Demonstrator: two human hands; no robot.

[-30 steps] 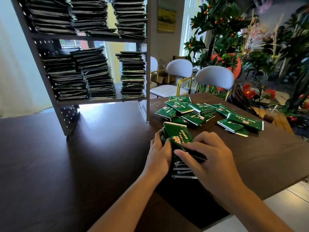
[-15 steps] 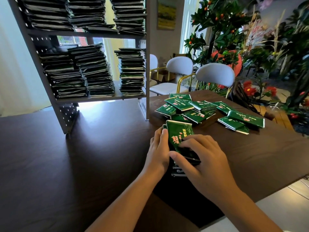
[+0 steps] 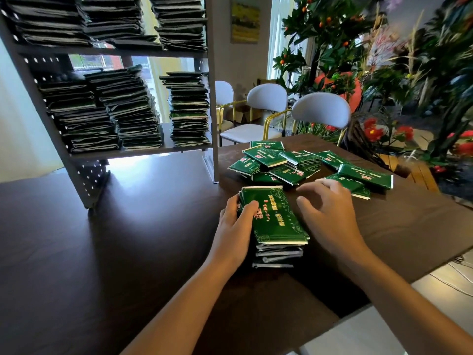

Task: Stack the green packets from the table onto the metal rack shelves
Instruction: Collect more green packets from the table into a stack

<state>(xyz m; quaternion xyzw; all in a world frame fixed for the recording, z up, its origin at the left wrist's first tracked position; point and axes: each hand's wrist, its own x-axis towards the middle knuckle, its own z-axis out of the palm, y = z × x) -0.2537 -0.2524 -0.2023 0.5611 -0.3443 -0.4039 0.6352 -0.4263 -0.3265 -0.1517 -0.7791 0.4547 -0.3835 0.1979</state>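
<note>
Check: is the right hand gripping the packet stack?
No: the right hand hovers open beside the stack; only the left hand grips it.

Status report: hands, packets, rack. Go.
Left hand grips the stack on the table. Right hand open, off the stack, holding nothing. Loose packets beyond it. Rack shelves nearly full; nothing blocks the way.

packets (image 3: pixel 275 217): green, red-white print | table (image 3: pixel 128 252): dark brown | chairs (image 3: pixel 321 111): white, gold frames
</note>
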